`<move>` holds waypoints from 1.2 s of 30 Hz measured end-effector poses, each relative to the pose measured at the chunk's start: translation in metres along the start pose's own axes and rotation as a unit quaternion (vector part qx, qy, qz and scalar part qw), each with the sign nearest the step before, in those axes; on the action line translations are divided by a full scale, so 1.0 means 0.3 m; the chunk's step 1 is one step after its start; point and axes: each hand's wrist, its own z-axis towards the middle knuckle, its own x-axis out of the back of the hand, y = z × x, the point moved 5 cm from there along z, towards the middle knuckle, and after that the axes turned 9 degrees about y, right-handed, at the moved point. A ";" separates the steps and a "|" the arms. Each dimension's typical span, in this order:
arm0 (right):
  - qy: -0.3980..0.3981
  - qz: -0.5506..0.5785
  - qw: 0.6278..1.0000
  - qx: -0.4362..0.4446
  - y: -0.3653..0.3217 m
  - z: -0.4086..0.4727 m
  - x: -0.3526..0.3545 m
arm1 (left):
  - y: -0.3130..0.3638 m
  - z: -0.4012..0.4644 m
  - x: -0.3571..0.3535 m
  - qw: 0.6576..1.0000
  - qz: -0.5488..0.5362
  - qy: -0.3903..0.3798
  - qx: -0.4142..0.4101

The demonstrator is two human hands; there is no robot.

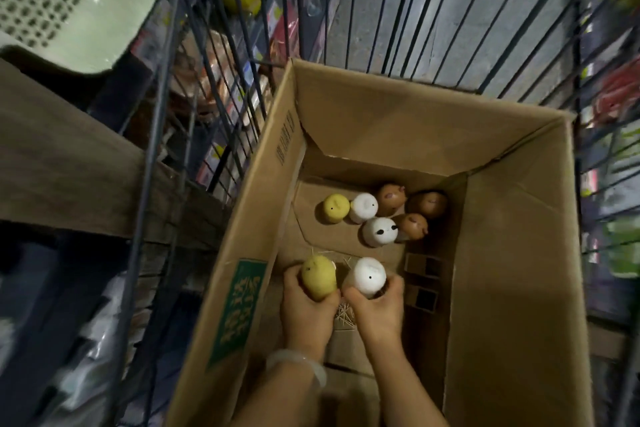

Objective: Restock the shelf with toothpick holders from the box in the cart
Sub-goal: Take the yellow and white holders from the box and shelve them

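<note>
An open cardboard box (263, 211) stands inside a wire cart (433, 21). Both my hands are down in it. My left hand (306, 314) grips a yellow egg-shaped toothpick holder (318, 276). My right hand (377, 310) grips a white one (367, 276) beside it. Several more holders stand on the box floor further in: a yellow one (336, 207), two white ones (363, 206) (379, 230) and three brown ones (390, 198) (427, 203) (414, 225). Loose toothpicks (344, 314) lie between my hands.
A pale green perforated basket (86, 0) sits at the upper left above a brown shelf board (62, 149). Packaged goods show through the cart bars on the left and right. Small dark cards (424, 282) lie on the box floor right of my hands.
</note>
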 end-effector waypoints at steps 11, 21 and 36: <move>-0.029 0.057 0.991 0.114 -0.199 -0.327 0.173 | 0.253 -0.220 0.272 0.986 -0.044 -0.068 -0.146; -0.080 0.093 0.954 0.273 -0.255 -0.918 0.310 | 0.216 -0.565 0.802 0.956 -0.088 -0.077 -0.269; -0.271 0.025 0.881 0.386 -0.101 -1.808 0.217 | -0.199 -0.963 1.694 0.934 -0.187 0.083 -0.293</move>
